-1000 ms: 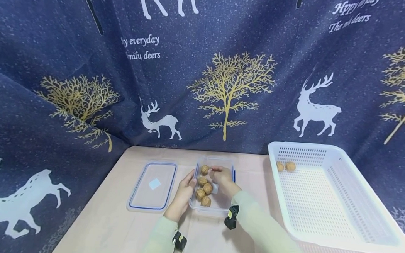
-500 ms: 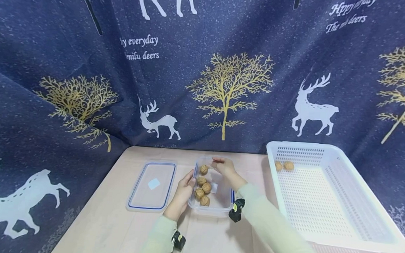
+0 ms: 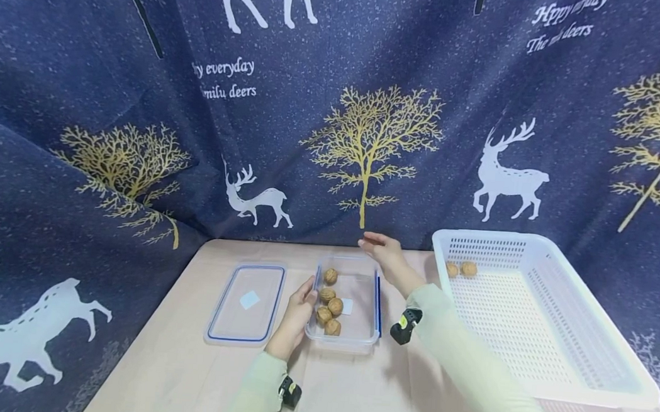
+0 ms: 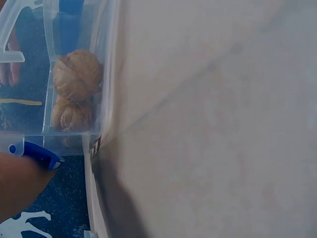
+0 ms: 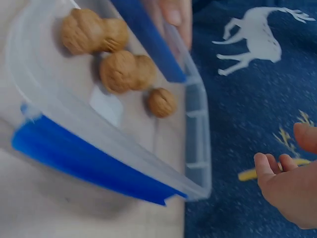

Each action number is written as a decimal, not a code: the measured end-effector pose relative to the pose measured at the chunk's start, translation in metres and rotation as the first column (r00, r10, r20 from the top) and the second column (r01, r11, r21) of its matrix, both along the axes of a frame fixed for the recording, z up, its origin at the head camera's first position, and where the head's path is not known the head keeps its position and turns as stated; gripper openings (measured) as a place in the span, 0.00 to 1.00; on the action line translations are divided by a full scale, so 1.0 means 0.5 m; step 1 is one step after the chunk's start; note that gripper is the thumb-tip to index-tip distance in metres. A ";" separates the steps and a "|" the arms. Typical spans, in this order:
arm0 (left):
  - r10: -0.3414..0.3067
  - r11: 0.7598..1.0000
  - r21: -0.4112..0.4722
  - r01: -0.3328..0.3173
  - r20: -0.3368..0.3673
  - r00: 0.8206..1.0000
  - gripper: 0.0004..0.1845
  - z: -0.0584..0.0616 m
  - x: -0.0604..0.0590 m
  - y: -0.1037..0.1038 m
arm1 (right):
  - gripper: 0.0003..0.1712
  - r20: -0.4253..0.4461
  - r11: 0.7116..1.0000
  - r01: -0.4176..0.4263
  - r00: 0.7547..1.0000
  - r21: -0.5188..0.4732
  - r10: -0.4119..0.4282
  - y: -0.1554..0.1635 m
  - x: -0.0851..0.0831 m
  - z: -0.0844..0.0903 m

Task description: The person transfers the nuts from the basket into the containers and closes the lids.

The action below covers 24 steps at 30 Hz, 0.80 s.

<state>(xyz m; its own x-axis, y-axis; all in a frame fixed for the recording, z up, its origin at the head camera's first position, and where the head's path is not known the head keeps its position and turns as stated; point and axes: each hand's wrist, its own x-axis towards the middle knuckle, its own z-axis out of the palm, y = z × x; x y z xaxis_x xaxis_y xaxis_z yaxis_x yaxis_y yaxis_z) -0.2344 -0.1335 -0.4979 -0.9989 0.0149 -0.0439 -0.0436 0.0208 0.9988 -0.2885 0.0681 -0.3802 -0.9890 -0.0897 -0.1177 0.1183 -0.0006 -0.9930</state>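
We see a clear rectangular plastic container with blue side clips [image 3: 356,333] standing on the pale beige table [image 3: 353,390], roughly at its middle, and in it lie five brown walnuts in their shells [image 3: 329,307], gathered along its left side. Our left hand [image 3: 299,308] rests against the container's left wall, its fingers curled onto the rim there. Our right hand [image 3: 386,252] is raised above the container's far right corner, touching nothing, its fingers relaxed and slightly spread; the right wrist view shows its palm [image 5: 290,191] bare, with the container's wall [image 5: 195,124] below it. The left wrist view shows two of the walnuts [image 4: 77,74] pressed against the clear wall. Just left of the container lies a flat clear lid with a blue seal line [image 3: 247,302], apart from it. To the right stands a white perforated plastic basket [image 3: 546,383], and two more walnuts [image 3: 461,269] sit in its far left corner. A dark blue cloth printed with white deer and golden trees [image 3: 144,94] hangs behind and beside the table.
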 end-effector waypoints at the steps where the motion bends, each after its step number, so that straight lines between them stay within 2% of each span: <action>1: 0.000 1.000 -0.001 0.000 0.000 1.000 0.27 0.000 0.000 0.000 | 0.29 -0.002 1.000 0.005 1.000 -0.005 -0.005 0.008 -0.008 -0.002; 6: -0.003 1.000 0.006 0.003 0.006 1.000 0.27 0.000 0.000 -0.001 | 0.31 -0.007 1.000 0.027 1.000 -0.015 -0.027 0.048 -0.045 -0.006; 14: 0.002 1.000 0.018 -0.002 -0.004 1.000 0.27 -0.002 0.000 0.000 | 0.32 -0.046 0.999 0.032 0.998 -0.021 -0.033 0.117 -0.057 0.018; 21: 0.008 1.000 0.008 -0.008 0.000 1.000 0.27 -0.001 0.000 0.001 | 0.32 -0.075 0.996 0.089 0.993 0.024 -0.087 0.176 -0.056 0.025; 24: 0.009 1.000 0.013 -0.009 0.005 1.000 0.27 0.000 0.001 0.001 | 0.33 -0.098 0.995 0.102 0.990 0.015 -0.100 0.200 -0.056 0.025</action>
